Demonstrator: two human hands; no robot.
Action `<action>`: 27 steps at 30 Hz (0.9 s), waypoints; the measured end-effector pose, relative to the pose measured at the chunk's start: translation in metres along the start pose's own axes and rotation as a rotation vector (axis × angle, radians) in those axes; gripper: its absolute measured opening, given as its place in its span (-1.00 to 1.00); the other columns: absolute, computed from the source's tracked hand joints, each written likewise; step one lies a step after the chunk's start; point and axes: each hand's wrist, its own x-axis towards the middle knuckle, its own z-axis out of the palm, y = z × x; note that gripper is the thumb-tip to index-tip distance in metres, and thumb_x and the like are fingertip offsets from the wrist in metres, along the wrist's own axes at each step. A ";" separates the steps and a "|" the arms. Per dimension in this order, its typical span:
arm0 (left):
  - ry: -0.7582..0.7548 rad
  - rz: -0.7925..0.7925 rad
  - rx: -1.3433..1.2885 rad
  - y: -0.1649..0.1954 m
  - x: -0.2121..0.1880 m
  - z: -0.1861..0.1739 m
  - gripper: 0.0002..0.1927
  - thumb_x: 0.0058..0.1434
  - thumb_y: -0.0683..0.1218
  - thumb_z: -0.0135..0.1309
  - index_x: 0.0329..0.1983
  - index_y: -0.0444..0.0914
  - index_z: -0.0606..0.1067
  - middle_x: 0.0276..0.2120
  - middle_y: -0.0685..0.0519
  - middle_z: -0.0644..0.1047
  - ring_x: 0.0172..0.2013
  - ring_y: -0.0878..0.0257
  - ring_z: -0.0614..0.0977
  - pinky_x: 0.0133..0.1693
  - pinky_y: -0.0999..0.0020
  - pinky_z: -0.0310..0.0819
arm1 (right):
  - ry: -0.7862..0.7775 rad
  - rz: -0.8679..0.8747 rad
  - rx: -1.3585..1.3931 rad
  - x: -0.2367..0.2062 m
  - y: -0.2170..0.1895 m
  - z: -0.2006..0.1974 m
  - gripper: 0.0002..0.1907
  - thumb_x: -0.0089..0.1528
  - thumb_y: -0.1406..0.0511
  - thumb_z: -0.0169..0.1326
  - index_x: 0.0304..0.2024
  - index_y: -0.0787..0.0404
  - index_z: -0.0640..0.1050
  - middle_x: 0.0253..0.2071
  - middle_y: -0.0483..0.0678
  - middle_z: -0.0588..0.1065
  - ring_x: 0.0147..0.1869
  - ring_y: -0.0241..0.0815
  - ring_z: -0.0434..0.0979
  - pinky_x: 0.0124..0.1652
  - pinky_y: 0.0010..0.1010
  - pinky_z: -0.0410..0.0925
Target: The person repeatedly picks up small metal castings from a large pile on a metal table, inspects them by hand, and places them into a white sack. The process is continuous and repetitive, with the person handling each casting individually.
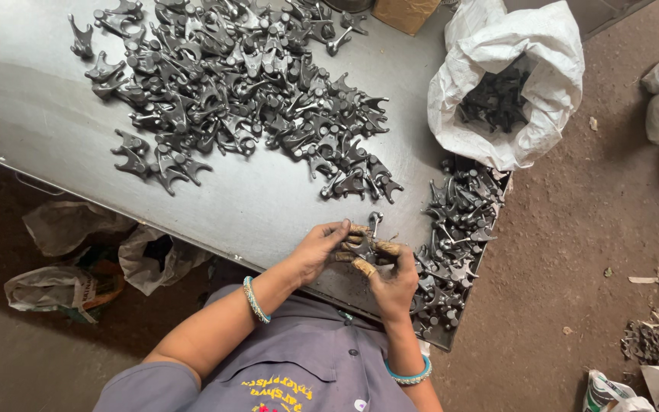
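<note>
1. Both hands meet at lower centre of the frame over the table edge. Left hand and right hand are both clenched around one dark forked metal part; its hooked end pokes up past the fingertips. Fingers carry tan wraps, likely guarding against rough edges.
2. The part is held clear of the table, close to the body, between the two heaps. Looks like a check or handling grip, not a set-down.
3. Big loose heap of the same forked parts fills the upper centre, spread flat so single pieces can be picked off.
4. Smaller heap sits right of the hands at the table's right edge, just beside the right hand.
5. White woven sack, upper right, mouth open, more parts inside; it stands against the table corner.
6. Surface: bare grey sheet-metal table, scuffed.
7. Room: brown dirt floor; crumpled bags under the table at lower left, scrap at lower right.
</note>
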 end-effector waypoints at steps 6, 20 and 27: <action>0.068 -0.098 -0.190 0.009 -0.001 -0.005 -0.55 0.26 0.21 0.09 -0.08 -0.25 0.56 -0.25 0.02 0.64 -0.23 0.21 0.66 -0.13 0.21 0.63 | -0.092 -0.074 0.002 0.034 -0.011 -0.008 -0.55 0.16 0.53 0.24 0.11 0.28 0.52 0.03 0.05 0.54 0.07 -0.14 0.58 0.11 -0.36 0.42; 0.199 -0.075 -0.359 0.044 0.007 -0.028 -0.72 0.21 0.12 0.24 -0.25 -0.16 0.55 -0.32 0.07 0.61 -0.39 0.25 0.59 -0.32 0.26 0.56 | -0.209 -0.007 -0.475 0.044 -0.010 -0.011 -0.49 0.02 0.55 0.19 0.03 0.21 0.51 -0.07 0.01 0.58 -0.02 0.00 0.55 -0.06 -0.26 0.39; 0.088 0.049 0.063 0.038 0.003 -0.016 -0.77 0.19 -0.01 0.27 -0.23 -0.26 0.59 -0.38 0.08 0.63 -0.57 0.38 0.51 -0.56 0.46 0.40 | -0.088 0.260 0.292 0.024 0.012 -0.029 -0.55 0.12 0.46 0.32 -0.01 0.28 0.42 -0.19 -0.07 0.56 -0.20 -0.32 0.54 -0.21 -0.53 0.45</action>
